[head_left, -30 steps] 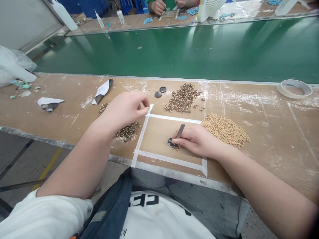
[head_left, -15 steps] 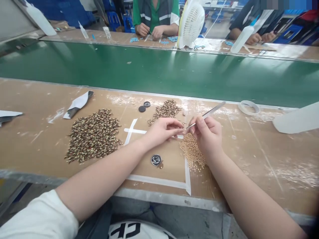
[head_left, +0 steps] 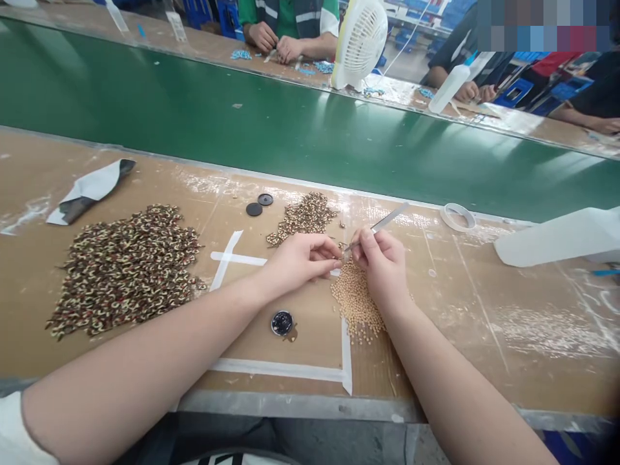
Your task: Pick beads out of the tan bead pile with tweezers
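My right hand (head_left: 382, 261) is closed around a slim metal tool like tweezers (head_left: 390, 216), its thin tip pointing left toward my other hand. My left hand (head_left: 305, 261) is pinched, thumb against fingers, close to that tip; whatever it holds is too small to make out. Beneath the hands lies a heap of small tan beads (head_left: 356, 303). Behind them sits a smaller pile of dark-and-cream patterned pieces (head_left: 307, 216), and a much larger pile of similar pieces (head_left: 126, 271) spreads to the left. A small round tin of dark, glossy stuff (head_left: 281, 323) stands nearer me.
White tape strips (head_left: 281, 369) mark the brown table. Two black discs (head_left: 254, 209), a tape ring (head_left: 458, 217), a large white bottle (head_left: 552, 236) and a folded sheet (head_left: 92, 187) lie around. Beyond runs a green belt (head_left: 194, 110), with a fan (head_left: 361, 42) and other people's hands (head_left: 276, 45) across it.
The view has tilted and shifted, so the table things sit further left. Both hands stay close together, with the tool still in my right hand.
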`<state>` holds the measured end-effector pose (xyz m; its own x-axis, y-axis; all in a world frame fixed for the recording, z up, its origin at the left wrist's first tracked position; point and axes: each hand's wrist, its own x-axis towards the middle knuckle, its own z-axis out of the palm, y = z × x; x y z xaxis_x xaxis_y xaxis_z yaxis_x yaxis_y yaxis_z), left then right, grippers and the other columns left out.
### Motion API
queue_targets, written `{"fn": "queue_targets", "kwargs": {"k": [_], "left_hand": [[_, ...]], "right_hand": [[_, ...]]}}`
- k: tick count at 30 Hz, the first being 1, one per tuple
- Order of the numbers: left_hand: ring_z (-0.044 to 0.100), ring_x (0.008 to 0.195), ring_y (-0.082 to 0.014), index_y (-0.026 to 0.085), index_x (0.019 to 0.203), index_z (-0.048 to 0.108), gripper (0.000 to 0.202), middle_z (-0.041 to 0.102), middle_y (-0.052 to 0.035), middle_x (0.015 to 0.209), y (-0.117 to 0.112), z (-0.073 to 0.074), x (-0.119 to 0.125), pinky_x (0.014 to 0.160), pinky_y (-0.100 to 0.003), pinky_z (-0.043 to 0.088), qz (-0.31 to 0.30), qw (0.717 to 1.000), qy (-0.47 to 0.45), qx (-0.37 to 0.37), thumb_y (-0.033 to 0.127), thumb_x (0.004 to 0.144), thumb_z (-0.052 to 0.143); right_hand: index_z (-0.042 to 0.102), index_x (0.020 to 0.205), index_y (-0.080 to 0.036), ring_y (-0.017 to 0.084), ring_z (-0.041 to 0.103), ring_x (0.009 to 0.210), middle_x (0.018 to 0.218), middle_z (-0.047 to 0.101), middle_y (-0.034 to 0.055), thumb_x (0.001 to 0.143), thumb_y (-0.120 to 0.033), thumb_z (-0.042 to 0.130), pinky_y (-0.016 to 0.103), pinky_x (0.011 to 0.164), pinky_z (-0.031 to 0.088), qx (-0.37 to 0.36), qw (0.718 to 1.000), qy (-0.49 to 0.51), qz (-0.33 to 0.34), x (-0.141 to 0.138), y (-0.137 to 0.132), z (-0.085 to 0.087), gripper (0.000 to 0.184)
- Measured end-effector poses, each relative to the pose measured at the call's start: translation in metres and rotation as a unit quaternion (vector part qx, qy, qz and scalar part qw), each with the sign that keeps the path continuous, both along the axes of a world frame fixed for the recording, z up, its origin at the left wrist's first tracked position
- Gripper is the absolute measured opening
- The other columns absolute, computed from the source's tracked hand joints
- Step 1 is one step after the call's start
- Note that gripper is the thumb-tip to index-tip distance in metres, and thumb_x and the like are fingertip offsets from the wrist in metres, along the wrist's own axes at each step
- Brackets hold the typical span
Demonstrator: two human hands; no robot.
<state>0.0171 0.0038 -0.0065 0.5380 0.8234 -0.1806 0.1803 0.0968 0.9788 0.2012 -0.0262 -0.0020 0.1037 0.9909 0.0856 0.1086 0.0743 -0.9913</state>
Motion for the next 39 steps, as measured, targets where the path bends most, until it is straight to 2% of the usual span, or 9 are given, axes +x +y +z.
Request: {"fn": "queue_targets", "kwargs": {"k": [7,11,15,18,24,29,35,37,39], "left_hand": [[0.061,0.062,-0.011,0.018,0.103,0.076,0.024,0.07,-0.0036,0.075,0.0,0.004,0.0,0.056,-0.023,0.049,0.003,0.998,0.036,0.049,0.035,0.087,0.069],[0.062,0.062,-0.0115,0.02,0.105,0.076,0.024,0.069,-0.0023,0.076,0.0,0.002,-0.002,0.056,-0.024,0.048,0.006,0.996,0.05,0.071,0.033,0.089,0.064],[0.065,0.067,-0.0138,0.022,0.107,0.074,0.023,0.069,-0.0021,0.075,0.0,0.0,-0.004,0.057,-0.024,0.049,0.015,0.997,0.042,0.064,0.031,0.09,0.062],[0.065,0.067,-0.0149,0.021,0.106,0.074,0.025,0.069,-0.0035,0.074,0.0,0.001,-0.004,0.057,-0.025,0.048,0.016,0.998,0.039,0.039,0.036,0.091,0.062],[0.059,0.061,-0.0126,0.021,0.106,0.078,0.03,0.071,-0.0034,0.075,0.001,0.006,-0.002,0.057,-0.025,0.047,0.022,0.996,0.064,0.052,0.04,0.083,0.075],[0.056,0.055,-0.0125,0.02,0.105,0.076,0.033,0.068,-0.0018,0.065,0.0,0.007,-0.003,0.053,-0.025,0.043,0.02,0.997,0.069,0.034,0.048,0.092,0.066],[0.055,0.054,-0.0101,0.02,0.095,0.07,0.03,0.061,0.003,0.058,-0.002,0.01,-0.005,0.056,-0.023,0.042,-0.004,0.994,0.064,0.085,0.047,0.099,0.058],[0.055,0.054,-0.0093,0.019,0.095,0.069,0.029,0.064,0.0026,0.062,-0.002,0.011,-0.004,0.057,-0.023,0.043,-0.004,0.995,0.054,0.086,0.044,0.1,0.057],[0.056,0.054,-0.0084,0.018,0.096,0.069,0.027,0.07,-0.0002,0.075,-0.001,0.009,-0.004,0.058,-0.023,0.044,-0.001,0.996,0.037,0.075,0.042,0.099,0.057]], "right_hand": [[0.048,0.086,-0.027,0.013,0.028,0.049,0.063,0.036,-0.0045,0.101,-0.059,0.048,0.031,0.049,0.027,0.004,0.998,0.059,0.018,-0.001,0.003,0.001,0.035],[0.045,0.084,-0.027,0.012,0.025,0.048,0.064,0.033,-0.0048,0.101,-0.056,0.047,0.031,0.047,0.024,0.001,0.995,0.098,0.022,-0.001,0.004,0.002,0.034],[0.048,0.084,-0.027,0.011,0.023,0.048,0.064,0.033,-0.0053,0.099,-0.054,0.054,0.03,0.047,0.022,-0.006,0.986,0.165,0.022,0.001,0.006,0.0,0.031],[0.05,0.083,-0.026,0.011,0.024,0.047,0.063,0.036,-0.0052,0.096,-0.055,0.058,0.03,0.047,0.021,-0.012,0.983,0.18,0.016,0.001,0.006,-0.001,0.033],[0.057,0.083,-0.024,0.01,0.027,0.047,0.061,0.041,-0.0052,0.096,-0.05,0.063,0.029,0.048,0.019,0.0,0.973,0.231,0.021,0.0,0.005,0.001,0.03],[0.059,0.08,-0.023,0.009,0.028,0.046,0.058,0.043,-0.0059,0.094,-0.049,0.067,0.028,0.048,0.018,0.009,0.967,0.255,0.019,-0.002,0.005,0.004,0.031],[0.064,0.079,-0.022,0.008,0.031,0.046,0.058,0.047,-0.0051,0.095,-0.046,0.068,0.028,0.048,0.018,0.001,0.958,0.285,0.02,-0.002,0.005,0.002,0.029],[0.065,0.079,-0.022,0.008,0.03,0.046,0.057,0.047,-0.0051,0.095,-0.045,0.068,0.028,0.048,0.018,0.0,0.956,0.291,0.022,-0.002,0.004,0.001,0.028],[0.065,0.079,-0.022,0.007,0.03,0.045,0.057,0.047,-0.005,0.095,-0.044,0.068,0.027,0.048,0.018,-0.002,0.955,0.296,0.023,-0.003,0.004,0.002,0.027]]}}
